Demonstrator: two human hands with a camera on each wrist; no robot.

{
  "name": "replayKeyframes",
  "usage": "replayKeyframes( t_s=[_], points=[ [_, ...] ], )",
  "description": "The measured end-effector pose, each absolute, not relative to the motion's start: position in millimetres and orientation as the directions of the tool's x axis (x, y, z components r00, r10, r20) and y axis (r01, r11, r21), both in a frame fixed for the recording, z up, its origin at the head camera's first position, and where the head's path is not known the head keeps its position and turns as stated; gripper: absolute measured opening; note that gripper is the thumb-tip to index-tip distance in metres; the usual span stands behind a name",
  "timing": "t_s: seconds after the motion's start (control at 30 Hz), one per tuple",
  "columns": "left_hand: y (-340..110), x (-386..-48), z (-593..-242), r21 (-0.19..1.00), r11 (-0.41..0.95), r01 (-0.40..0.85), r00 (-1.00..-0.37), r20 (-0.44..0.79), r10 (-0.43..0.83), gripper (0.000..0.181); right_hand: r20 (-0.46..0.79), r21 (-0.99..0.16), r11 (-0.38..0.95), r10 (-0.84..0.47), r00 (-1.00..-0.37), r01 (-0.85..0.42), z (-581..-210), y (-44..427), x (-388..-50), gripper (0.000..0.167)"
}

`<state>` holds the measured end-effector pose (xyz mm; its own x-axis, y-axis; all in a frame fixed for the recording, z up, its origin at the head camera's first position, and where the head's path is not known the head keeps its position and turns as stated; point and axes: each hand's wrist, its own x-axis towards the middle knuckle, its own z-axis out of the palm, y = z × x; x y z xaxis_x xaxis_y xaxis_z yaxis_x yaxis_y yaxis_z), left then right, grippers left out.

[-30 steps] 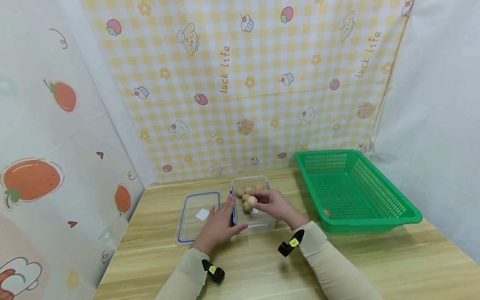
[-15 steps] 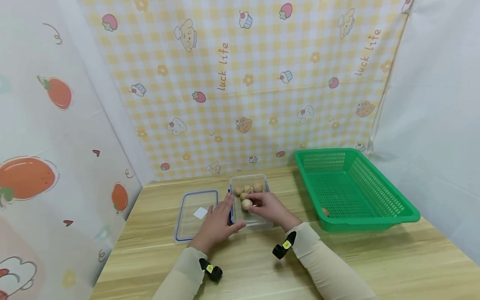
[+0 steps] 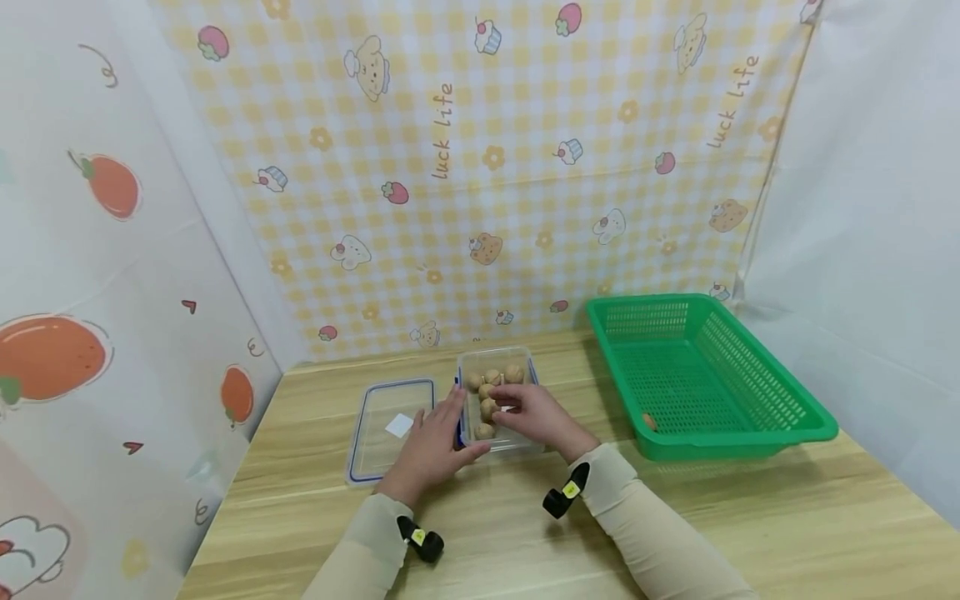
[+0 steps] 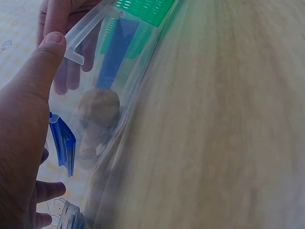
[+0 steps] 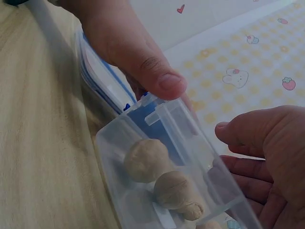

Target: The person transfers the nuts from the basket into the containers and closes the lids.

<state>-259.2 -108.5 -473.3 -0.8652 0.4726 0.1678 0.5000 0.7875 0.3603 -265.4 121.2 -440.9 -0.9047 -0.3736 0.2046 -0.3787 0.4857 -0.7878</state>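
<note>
A clear plastic box (image 3: 516, 445) with blue latches stands on the table, holding several walnuts (image 3: 513, 373). One walnut (image 3: 484, 431) lies at the box's near left end, also visible in the right wrist view as the rounder walnut (image 5: 147, 160). My left hand (image 3: 433, 450) rests along the left side of the box, fingers extended, its thumb (image 5: 155, 78) at the near rim corner. Over the right part of the box hovers my right hand (image 3: 536, 412), thumb and fingertips apart with nothing between them. Its fingers partly cover the walnuts behind.
Left of the box lies its clear lid (image 3: 382, 408) with a blue seal, partly under the left hand. At the right stands a large green basket (image 3: 738, 444) with a small brown object (image 3: 649, 422) in its near left corner. A patterned curtain (image 3: 495, 208) hangs behind.
The right hand has moved a walnut leftward in the box and let it go; the walnut now lies at the near left end. The left hand stays on the box's side.
</note>
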Motion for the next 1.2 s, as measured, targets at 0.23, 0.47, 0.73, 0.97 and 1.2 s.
replayKeyframes(
  t_s=[0.23,0.47,0.73,0.97,1.2],
  points=[
    [-107.2,-261.5,-478.8,0.359,0.790,0.496,-0.867,0.167,0.469,0.103,0.257,-0.779,0.477,-0.350,-0.901,-0.407,-412.7,130.6,-245.8,0.042],
    [-106.3,-260.7,-476.6,0.373,0.789,0.488,-0.871,0.154,0.466,0.102,0.366,-0.705,0.509,-0.337,-0.867,-0.495,-371.8,164.6,-225.9,0.043],
    [-107.0,-261.6,-475.8,0.361,0.799,0.480,-0.875,0.135,0.465,0.107,0.381,-0.668,0.588,-0.255,-0.889,-0.455,-352.7,237.2,-215.5,0.051],
    [-109.2,-263.3,-477.2,0.358,0.795,0.490,-0.870,0.148,0.470,0.108,0.192,-0.687,0.658,-0.242,-0.951,-0.307,-366.3,296.8,-213.9,0.066],
    [-110.0,-262.7,-478.4,0.355,0.792,0.496,-0.867,0.154,0.474,0.108,0.066,-0.670,0.697,-0.287,-0.956,-0.255,-385.0,322.6,-221.1,0.075]
  ],
)
